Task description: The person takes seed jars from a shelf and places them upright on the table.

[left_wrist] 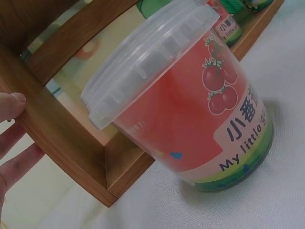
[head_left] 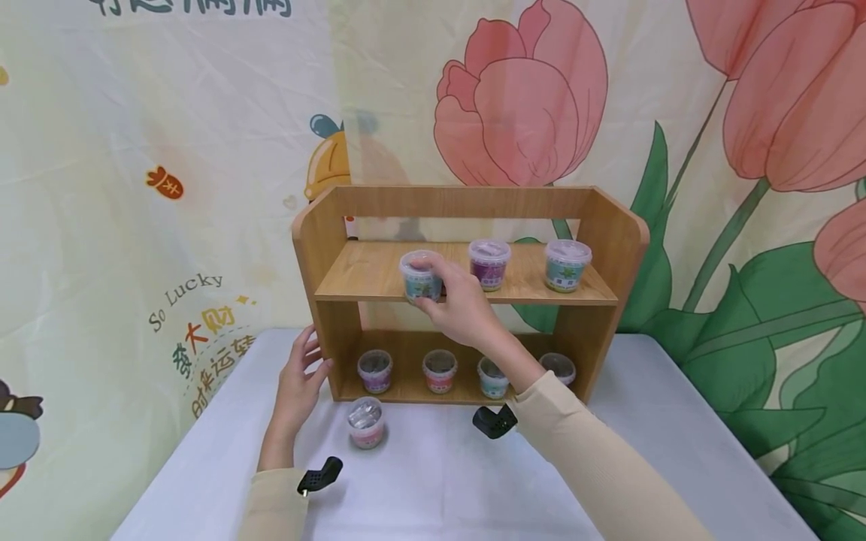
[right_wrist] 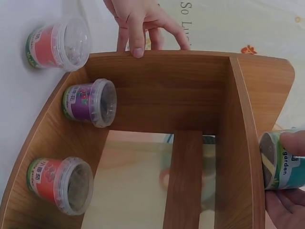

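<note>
My right hand (head_left: 463, 304) grips a clear-lidded plastic cup with a teal label (head_left: 421, 282) between thumb and fingers. The cup is at the front edge of the upper board of a wooden two-tier shelf (head_left: 467, 299); in the right wrist view, the cup's base (right_wrist: 268, 162) is right at that edge. My left hand (head_left: 299, 379) rests against the shelf's left side panel, thumb near its front edge and fingers along the outside. Close to that hand, a red-labelled cup with tomato pictures (left_wrist: 176, 109) stands upright on the white tabletop, in front of the shelf.
Farther right on the upper board stand a purple-labelled cup (head_left: 489, 267) and another teal one (head_left: 567, 267). Below are a purple cup (head_left: 375, 372), a red cup (head_left: 440, 372), a teal cup (head_left: 492, 382) and one partly hidden cup (head_left: 558, 367). A printed cloth (head_left: 237, 150) hangs behind.
</note>
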A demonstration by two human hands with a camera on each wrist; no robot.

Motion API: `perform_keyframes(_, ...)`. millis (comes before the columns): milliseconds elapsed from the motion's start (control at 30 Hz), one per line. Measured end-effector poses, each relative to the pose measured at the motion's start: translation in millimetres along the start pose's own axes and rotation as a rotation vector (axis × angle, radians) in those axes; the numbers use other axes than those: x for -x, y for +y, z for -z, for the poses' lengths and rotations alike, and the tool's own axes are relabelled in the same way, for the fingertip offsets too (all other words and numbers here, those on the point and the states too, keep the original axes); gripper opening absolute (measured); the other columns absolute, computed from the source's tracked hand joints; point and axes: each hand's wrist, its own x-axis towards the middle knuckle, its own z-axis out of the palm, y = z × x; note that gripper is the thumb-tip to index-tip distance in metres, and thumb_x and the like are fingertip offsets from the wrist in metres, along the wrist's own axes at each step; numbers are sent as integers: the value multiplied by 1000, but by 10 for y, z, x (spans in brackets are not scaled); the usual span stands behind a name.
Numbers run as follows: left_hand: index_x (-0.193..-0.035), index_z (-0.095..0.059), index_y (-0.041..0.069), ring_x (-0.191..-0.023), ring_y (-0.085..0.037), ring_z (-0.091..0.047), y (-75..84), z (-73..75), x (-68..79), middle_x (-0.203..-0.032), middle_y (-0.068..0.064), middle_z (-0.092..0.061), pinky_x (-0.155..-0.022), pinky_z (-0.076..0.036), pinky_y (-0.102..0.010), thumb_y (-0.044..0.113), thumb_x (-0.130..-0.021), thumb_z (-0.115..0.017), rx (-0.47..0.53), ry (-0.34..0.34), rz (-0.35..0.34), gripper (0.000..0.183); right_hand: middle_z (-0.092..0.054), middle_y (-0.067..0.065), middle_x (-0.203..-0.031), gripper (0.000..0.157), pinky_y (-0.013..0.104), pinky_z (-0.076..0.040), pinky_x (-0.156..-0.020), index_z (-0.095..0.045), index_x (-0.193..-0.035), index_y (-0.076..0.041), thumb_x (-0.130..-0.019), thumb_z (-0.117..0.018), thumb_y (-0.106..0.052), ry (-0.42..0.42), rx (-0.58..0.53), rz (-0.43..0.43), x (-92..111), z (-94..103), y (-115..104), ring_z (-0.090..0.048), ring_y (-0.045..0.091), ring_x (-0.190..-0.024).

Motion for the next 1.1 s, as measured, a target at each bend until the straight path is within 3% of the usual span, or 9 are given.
perform_keyframes(333,-165,-20,51,-142,-46,-53,1,33,20,-159,-21,-48,-105,-54,-60,7,-106,-66,-28,0,12,87,-66,12,-140,55,42,-63,-98,-60,-142,-14,-93,-82,-4,-2,-58,45,107,54,0,-68,26,-118)
perform_keyframes(633,-164,-20,54,-142,-46,-53,-10,1,-2,-159,-21,-48,-103,-55,-59,6,-105,-66,-21,0,0,89,-65,4,-141,57,38,-60,-104,-63,-143,-19,-92,-82,-3,-72,-90,8,296,160,-17,-65,22,-123)
perform_keyframes(1100,-165,-20,51,-142,-45,-52,13,1,2,-159,-21,-47,-103,-55,-58,6,-105,-65,-19,-4,8,88,-65,4,-137,59,41,-61,-100,-62,-144,-22,-92,-84,-6,-102,-140,-78,655,10,88,-64,21,-119)
